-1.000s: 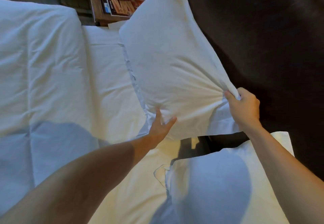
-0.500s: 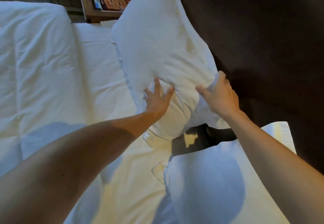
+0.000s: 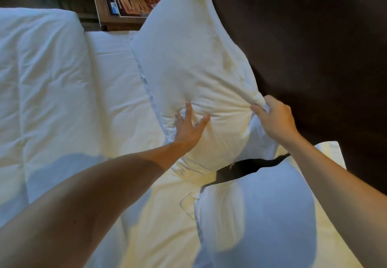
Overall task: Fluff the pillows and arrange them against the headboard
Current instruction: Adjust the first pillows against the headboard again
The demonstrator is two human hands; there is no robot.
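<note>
The far pillow (image 3: pixel 194 58) leans on the dark headboard (image 3: pixel 314 47), long axis toward the frame's top. The left hand (image 3: pixel 188 127) presses it, fingers spread; the right hand (image 3: pixel 274 119) apparently pinches its corner. A second pillow (image 3: pixel 261 215) lies lower right.

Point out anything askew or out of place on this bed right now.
The far pillow leans crooked against the dark headboard, one corner bunched in the right hand while the left hand presses its face. A dark gap separates it from the near pillow. Nothing looks torn or spilled.
</note>
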